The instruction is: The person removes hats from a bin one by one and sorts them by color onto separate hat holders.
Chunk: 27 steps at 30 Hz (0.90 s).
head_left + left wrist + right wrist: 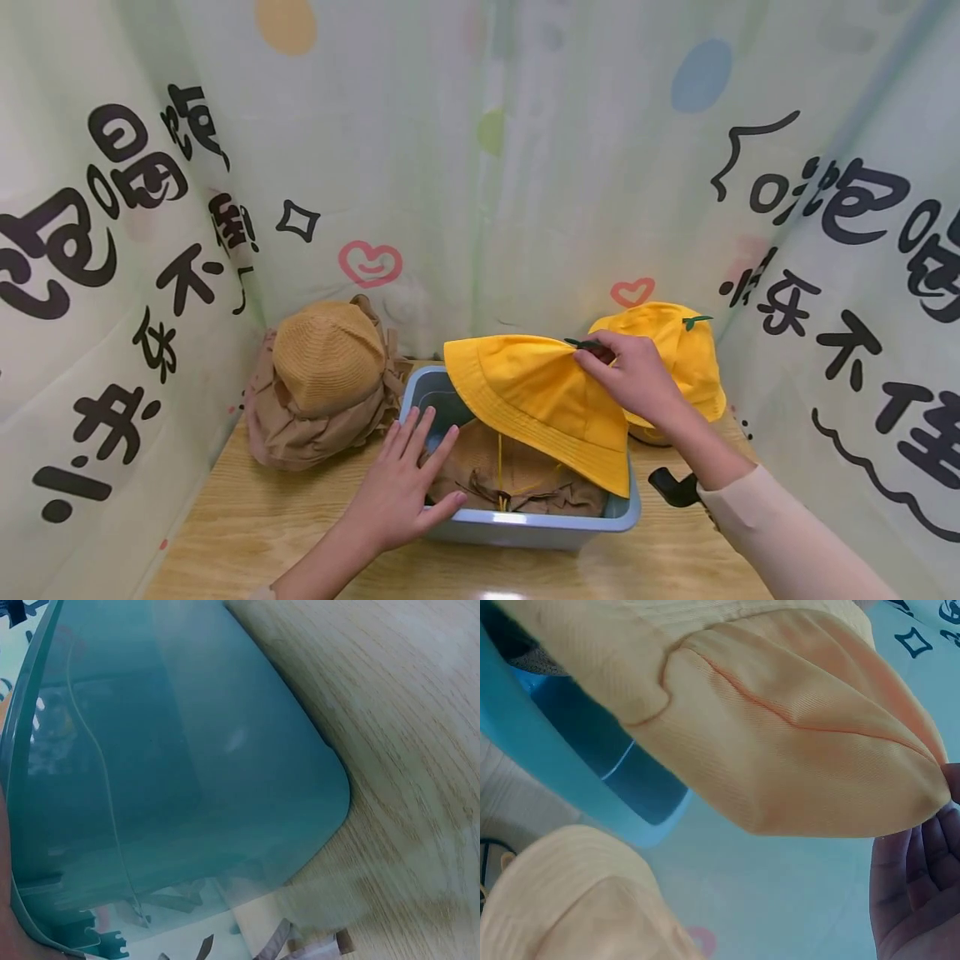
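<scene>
My right hand pinches a yellow bucket hat at the top of its crown, beside a small green leaf. The hat hangs tilted over a blue plastic bin, its brim sloping down inside the right rim. In the right wrist view the fingertips grip the crown's fabric. My left hand lies with spread, straight fingers at the bin's front left rim. Inside the bin is a brown hat, partly hidden by the yellow one; yellow cords hang in front of it.
Behind and right of the bin sits another yellow hat with a green leaf. On the left, a tan woven hat is stacked on a brown fabric hat. A black curved object shows near my right wrist. Printed curtains surround the wooden table.
</scene>
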### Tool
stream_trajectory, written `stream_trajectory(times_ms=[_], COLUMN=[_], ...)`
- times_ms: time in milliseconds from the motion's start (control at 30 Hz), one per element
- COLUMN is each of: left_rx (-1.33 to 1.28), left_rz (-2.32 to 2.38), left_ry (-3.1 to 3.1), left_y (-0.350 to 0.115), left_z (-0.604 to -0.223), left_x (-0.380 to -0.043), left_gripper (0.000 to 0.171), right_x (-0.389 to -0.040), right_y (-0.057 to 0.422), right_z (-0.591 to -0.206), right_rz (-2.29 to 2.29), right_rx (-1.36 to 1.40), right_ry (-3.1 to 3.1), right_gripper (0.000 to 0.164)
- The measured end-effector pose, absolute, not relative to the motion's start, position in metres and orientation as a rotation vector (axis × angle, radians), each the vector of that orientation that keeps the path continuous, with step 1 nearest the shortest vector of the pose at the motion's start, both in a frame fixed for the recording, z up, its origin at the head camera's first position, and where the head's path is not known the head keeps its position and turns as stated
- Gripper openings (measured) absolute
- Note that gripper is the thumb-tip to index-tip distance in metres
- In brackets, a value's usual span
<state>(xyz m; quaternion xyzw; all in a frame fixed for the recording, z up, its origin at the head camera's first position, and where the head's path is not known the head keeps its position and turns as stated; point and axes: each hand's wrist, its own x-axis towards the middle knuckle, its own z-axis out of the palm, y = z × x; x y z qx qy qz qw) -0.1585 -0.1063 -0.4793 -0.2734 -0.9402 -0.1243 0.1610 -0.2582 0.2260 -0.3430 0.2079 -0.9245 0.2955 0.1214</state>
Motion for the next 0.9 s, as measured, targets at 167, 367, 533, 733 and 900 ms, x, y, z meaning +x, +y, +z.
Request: stream_trajectory(times_ms=[167,367,533,733,900], left_rx=[-0.774,-0.768,-0.772,-0.773,-0.769], left_rz=[-0.371,-0.359,-0.359,-0.374,-0.375], left_ry=[-2.710,-2.732,-2.737,-2.732,-2.725], left_y=[-0.106,-0.106,-0.106,-0.106,-0.107], left_z=[-0.479,-0.478,-0.478,-0.478,-0.479], left_x=[-0.159,-0.159,-0.160,-0.158,-0.158], left_gripper=[0.078,0.078,0.078,0.078,0.078], right_x=[-0.258,-0.257,-0.255,-0.255,-0.254], right_y=[0.232,0.239,0.246,0.253,0.259], right_z=[-0.337,-0.331,-0.324,-0.321,-0.318], right_rz=[0.859,0.835,0.823,0.792,0.809], right_rx=[0.583,0.554,0.531,0.514,0.499], right_ry=[-2.657,-2.624,-2.592,-2.562,-2.546], right_gripper=[0.018,0.019,0.019,0.018,0.019])
